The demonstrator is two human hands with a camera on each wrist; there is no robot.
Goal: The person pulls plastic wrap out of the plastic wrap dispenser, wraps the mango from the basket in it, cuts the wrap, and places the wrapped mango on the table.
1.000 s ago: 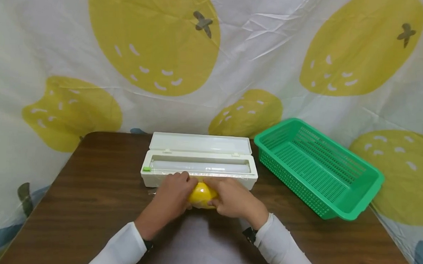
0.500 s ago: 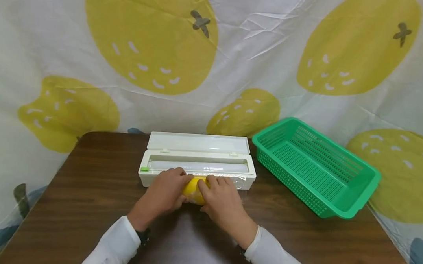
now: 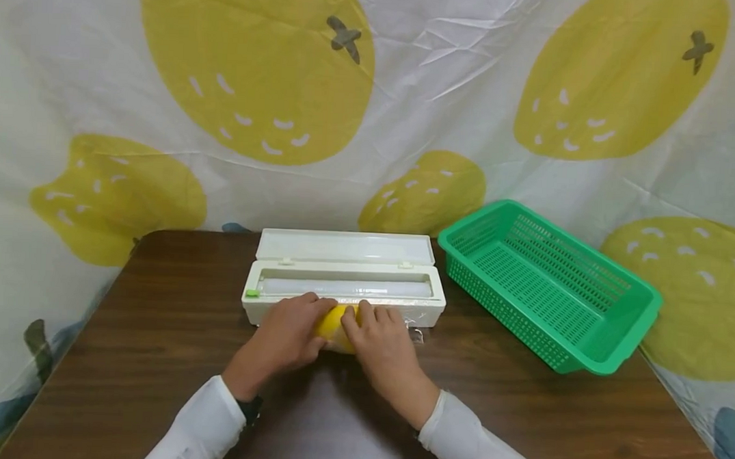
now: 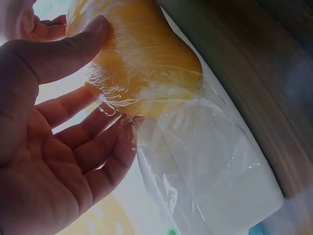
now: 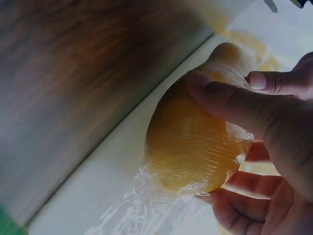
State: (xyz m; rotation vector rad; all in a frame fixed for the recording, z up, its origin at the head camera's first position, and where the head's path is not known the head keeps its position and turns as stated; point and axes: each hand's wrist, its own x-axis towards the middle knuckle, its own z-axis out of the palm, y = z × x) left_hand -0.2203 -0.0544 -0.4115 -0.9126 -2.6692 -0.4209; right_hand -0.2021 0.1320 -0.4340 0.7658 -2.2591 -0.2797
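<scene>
Yellow is showing through the clear film around a rounded yellow item, which both hands are holding just in front of a white box, low and near the middle of the head view. The left hand is gripping one side, its thumb pressing on the wrapped surface while its fingers are curling in towards the item. The right hand is gripping the other side, its thumb lying across the film and its fingers bending around behind. In the wrist views the film is clinging in fine creases over the item and trailing off it in a loose, crinkled sheet in front of the box's white surface.

The box's lid is leaning back on its hinges, and a pale roll is lying lengthwise inside. A small green piece is sitting at the left end of the front edge. A green perforated basket is standing to the right on the dark wood-grain table. Behind, a white cloth printed with lemons is hanging. White sleeves are covering the forearms; on the left one a small grey mark is showing, too blurred to read.
</scene>
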